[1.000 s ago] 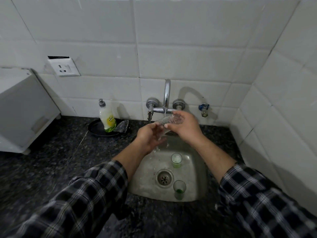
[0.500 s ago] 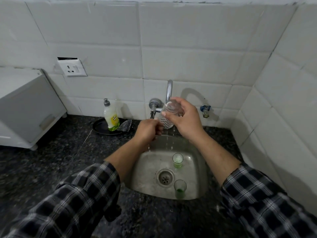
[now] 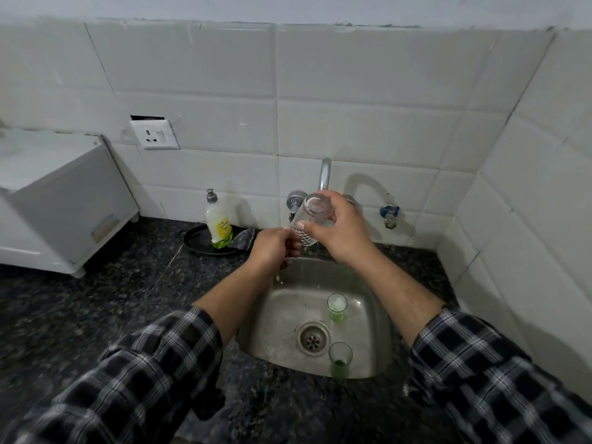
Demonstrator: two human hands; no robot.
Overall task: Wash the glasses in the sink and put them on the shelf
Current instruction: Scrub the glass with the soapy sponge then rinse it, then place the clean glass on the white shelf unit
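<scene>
Your right hand (image 3: 339,235) grips the tilted glass (image 3: 309,219) at frame centre, by the tap (image 3: 324,174), above the sink (image 3: 282,302). Your left hand (image 3: 272,251) curls at its lower end; holding or just touching, can't tell. Two green-bottomed ones stand in the sink, lower centre: far glass (image 3: 337,307), near glass (image 3: 340,358).

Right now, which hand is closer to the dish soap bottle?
Left. The left hand sits just right of the soap bottle; the right hand is farther right, gripping the clear glass.
</scene>
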